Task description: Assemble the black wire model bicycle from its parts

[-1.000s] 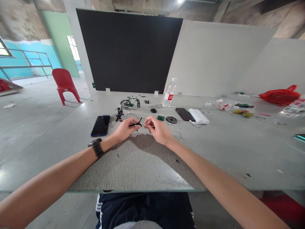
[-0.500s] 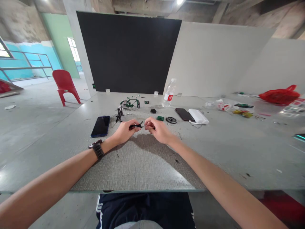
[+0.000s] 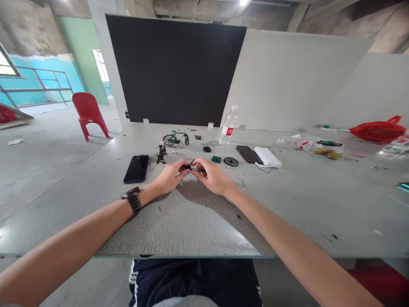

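Small black model part sits between the fingertips of both hands, just above the tabletop, nearer than the model bicycles. Leftmost on the table lies a blue-edged smartphone, then a black bicycle-like model. The left hand pinches the part; the green model bicycle stands behind it. That pinch should be firm yet light, close to where the work meets, so nothing thin bends. The right hand is closed narrowly on a slim rod, perhaps a tool, its tip at the part; best to keep it in line and turn or press gently. Resting both wrists would steady things. Farther right, a green piece and a loose spoked wheel lie near the knuckles, easily nudged by a careless sweep.
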Available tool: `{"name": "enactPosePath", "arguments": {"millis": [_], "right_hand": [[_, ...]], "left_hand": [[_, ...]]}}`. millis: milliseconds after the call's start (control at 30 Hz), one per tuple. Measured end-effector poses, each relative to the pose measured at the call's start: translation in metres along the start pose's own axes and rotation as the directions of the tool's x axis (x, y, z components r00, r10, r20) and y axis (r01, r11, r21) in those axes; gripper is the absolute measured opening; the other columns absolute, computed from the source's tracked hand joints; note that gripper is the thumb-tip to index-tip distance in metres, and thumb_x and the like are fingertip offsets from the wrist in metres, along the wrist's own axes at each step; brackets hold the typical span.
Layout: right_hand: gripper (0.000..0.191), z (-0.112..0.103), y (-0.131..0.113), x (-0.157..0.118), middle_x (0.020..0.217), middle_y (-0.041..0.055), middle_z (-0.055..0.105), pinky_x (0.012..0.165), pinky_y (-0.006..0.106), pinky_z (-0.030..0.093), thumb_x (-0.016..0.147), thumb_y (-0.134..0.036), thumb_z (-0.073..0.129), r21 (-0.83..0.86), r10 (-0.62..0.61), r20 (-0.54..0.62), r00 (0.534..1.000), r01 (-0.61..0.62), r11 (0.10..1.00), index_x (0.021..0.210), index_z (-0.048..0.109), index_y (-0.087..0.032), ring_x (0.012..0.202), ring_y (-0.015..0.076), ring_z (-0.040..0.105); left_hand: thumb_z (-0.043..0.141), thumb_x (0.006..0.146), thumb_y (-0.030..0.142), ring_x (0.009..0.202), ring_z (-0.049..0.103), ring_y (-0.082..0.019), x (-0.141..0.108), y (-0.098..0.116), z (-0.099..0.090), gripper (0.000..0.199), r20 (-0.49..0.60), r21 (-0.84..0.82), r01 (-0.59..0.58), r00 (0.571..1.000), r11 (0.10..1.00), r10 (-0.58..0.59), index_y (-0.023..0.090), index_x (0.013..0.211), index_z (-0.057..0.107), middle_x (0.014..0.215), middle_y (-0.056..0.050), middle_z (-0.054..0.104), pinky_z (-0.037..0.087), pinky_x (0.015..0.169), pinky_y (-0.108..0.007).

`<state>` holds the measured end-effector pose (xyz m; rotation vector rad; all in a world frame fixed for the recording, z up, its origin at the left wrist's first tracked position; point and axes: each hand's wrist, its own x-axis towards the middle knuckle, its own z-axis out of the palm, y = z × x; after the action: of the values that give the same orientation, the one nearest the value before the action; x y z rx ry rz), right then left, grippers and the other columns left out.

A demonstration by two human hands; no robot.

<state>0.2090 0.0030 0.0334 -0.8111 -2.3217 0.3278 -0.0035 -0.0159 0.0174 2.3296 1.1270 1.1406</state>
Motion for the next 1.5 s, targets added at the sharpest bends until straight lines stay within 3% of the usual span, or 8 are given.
{"name": "enactPosePath", "arguments": {"millis": [233, 333, 633, 967, 1133, 1300, 1500], "right_hand": [[0.022, -0.003, -0.001, -0.001, 0.077, -0.0005, 0.060, 0.063, 0.029, 0.039, 0.103, -0.039, 0.047, -0.002, 0.009, -0.032, 0.999, -0.009, 1.000, 0.118, 0.050, -0.023, 0.067, 0.0162, 0.055], [0.018, -0.004, -0.001, 0.000, 0.079, 0.0005, 0.062, 0.066, 0.029, 0.040, 0.104, -0.037, 0.043, -0.030, -0.004, -0.055, 0.998, 0.002, 1.000, 0.112, 0.052, -0.024, 0.068, 0.0164, 0.057], [0.017, -0.008, 0.002, 0.003, 0.091, 0.0051, 0.068, 0.070, 0.031, 0.041, 0.103, -0.035, 0.045, -0.075, 0.035, -0.148, 0.988, -0.047, 0.996, 0.096, 0.056, -0.023, 0.078, 0.0190, 0.061], [0.018, -0.010, 0.010, 0.004, 0.090, 0.0053, 0.071, 0.075, 0.031, 0.046, 0.102, -0.034, 0.050, -0.035, 0.036, -0.193, 0.980, -0.043, 0.998, 0.094, 0.061, -0.022, 0.081, 0.0194, 0.065], [0.016, -0.011, 0.010, 0.004, 0.102, 0.0075, 0.075, 0.082, 0.035, 0.051, 0.099, -0.031, 0.054, 0.053, 0.055, -0.183, 0.982, -0.046, 0.998, 0.105, 0.066, -0.022, 0.090, 0.0213, 0.069], [0.020, -0.014, 0.018, 0.003, 0.100, 0.0092, 0.076, 0.085, 0.039, 0.053, 0.097, -0.037, 0.058, 0.181, 0.128, -0.184, 0.975, -0.095, 0.979, 0.107, 0.065, -0.021, 0.096, 0.0242, 0.072], [0.026, -0.018, 0.018, 0.003, 0.085, 0.0060, 0.074, 0.074, 0.032, 0.050, 0.098, -0.045, 0.056, 0.154, 0.137, -0.181, 0.974, -0.109, 0.982, 0.092, 0.063, -0.020, 0.080, 0.0200, 0.069]], "left_hand": [[0.044, 0.102, 0.025, 0.085, 0.064, -0.019, 0.001, -0.004, 0.003, 0.019, 0.055, 0.064, -0.003, 0.998, 0.998, 0.000, 0.016, 0.109, 0.059, 0.095, -0.007, 0.069, 0.050, 0.078, -0.033], [0.042, 0.103, 0.027, 0.089, 0.064, -0.020, 0.000, -0.003, 0.003, 0.021, 0.086, 0.062, -0.014, 0.996, 0.998, 0.008, 0.016, 0.111, 0.059, 0.099, -0.009, 0.069, 0.051, 0.081, -0.034], [0.064, 0.090, 0.025, 0.096, 0.065, -0.020, -0.001, -0.001, 0.002, 0.043, 0.129, 0.021, -0.021, 0.992, 1.000, 0.018, 0.016, 0.130, 0.052, 0.109, -0.009, 0.069, 0.052, 0.088, -0.035], [0.053, 0.094, 0.019, 0.090, 0.068, -0.018, -0.001, -0.006, 0.005, 0.028, 0.088, 0.038, -0.022, 0.996, 0.999, 0.019, 0.018, 0.121, 0.059, 0.101, -0.006, 0.072, 0.054, 0.081, -0.032], [0.053, 0.095, 0.020, 0.091, 0.068, -0.018, -0.001, -0.006, 0.004, 0.023, 0.067, 0.052, -0.007, 0.998, 0.999, 0.003, 0.019, 0.116, 0.062, 0.105, -0.007, 0.073, 0.053, 0.081, -0.032], [0.051, 0.098, 0.023, 0.091, 0.068, -0.019, 0.000, 0.000, 0.001, 0.020, 0.060, 0.069, 0.012, 0.998, 0.998, -0.016, 0.019, 0.112, 0.064, 0.107, -0.007, 0.073, 0.053, 0.081, -0.033], [0.058, 0.096, 0.032, 0.080, 0.066, -0.018, 0.001, 0.001, 0.000, 0.019, 0.071, 0.146, 0.012, 0.997, 0.989, -0.023, 0.017, 0.106, 0.065, 0.095, -0.006, 0.072, 0.051, 0.073, -0.031]]}}
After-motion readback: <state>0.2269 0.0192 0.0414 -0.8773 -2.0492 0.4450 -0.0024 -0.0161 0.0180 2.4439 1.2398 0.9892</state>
